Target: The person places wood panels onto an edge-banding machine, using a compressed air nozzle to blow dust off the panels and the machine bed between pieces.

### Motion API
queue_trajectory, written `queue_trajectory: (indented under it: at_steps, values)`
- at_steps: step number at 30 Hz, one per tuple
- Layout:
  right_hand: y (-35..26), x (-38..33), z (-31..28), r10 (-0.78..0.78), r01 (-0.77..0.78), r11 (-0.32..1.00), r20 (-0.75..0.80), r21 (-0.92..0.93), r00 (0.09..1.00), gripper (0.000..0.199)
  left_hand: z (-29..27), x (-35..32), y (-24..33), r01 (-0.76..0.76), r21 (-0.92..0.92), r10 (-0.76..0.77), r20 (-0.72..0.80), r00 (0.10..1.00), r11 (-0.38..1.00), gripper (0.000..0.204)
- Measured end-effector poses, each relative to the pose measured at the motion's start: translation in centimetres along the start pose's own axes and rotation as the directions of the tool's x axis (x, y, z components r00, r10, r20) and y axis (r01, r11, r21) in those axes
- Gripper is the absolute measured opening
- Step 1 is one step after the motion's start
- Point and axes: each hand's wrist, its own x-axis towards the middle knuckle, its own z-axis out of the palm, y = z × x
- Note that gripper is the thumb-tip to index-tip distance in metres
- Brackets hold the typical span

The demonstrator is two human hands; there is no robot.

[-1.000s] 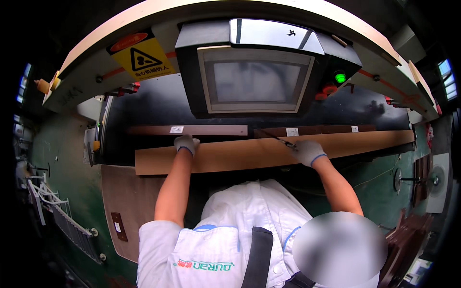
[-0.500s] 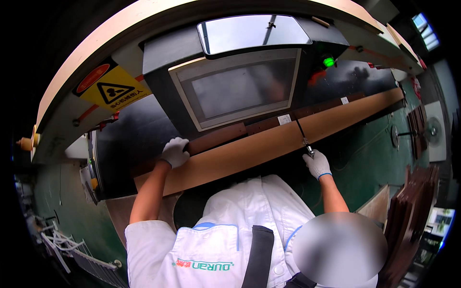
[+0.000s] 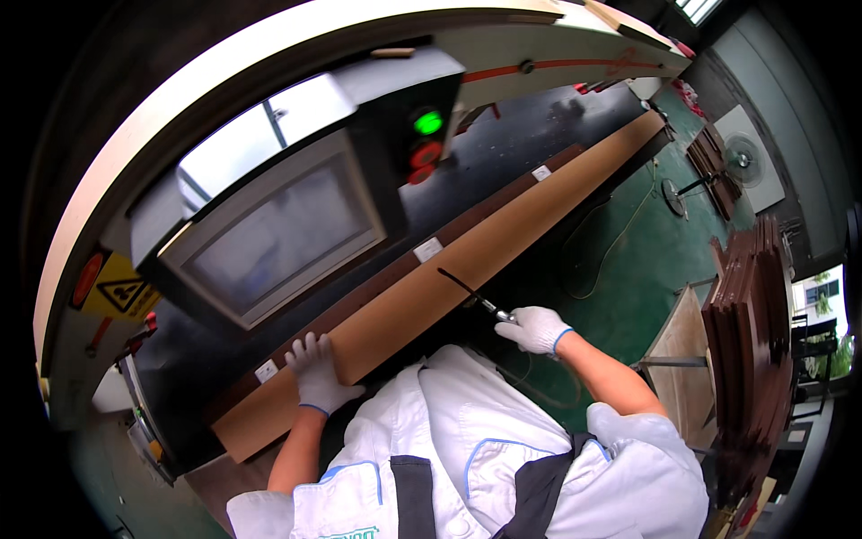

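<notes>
A long tan board stretches diagonally from near left to far right along the front of a black machine bed. Against its far edge runs a dark brown strip bearing small white labels. My left hand, in a white knit glove, rests on the tan board near its left end, fingers spread. My gloved right hand is closed around what looks like an air blow gun, in front of the board. Its thin black nozzle slants left over the board's surface. The grip is mostly hidden by my fingers.
A control screen with a lit green lamp and a red button overhangs the bed. At right, dark brown panels stand stacked beside a wooden board. A fan and a thin hose are farther back.
The view has swung right. My left hand, earlier at the strip and the board's far edge, now lies spread on the board. The blow gun has tilted farther left over the board.
</notes>
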Motion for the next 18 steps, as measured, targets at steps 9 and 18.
queue_trajectory:
  at_steps: [9,18]
  values:
    - [24.1,9.3,-12.3,0.624,-0.021,0.535,-0.379,0.845,0.683,0.029,2.3,1.2,2.4,0.178,0.084,-0.188,0.125,0.974,0.98,0.131]
    - [10.7,6.9,-9.9,-0.258,0.231,0.961,0.182,0.154,0.949,0.043,8.9,2.9,9.4,0.173,-0.056,-0.18,-0.169,0.969,0.983,0.134]
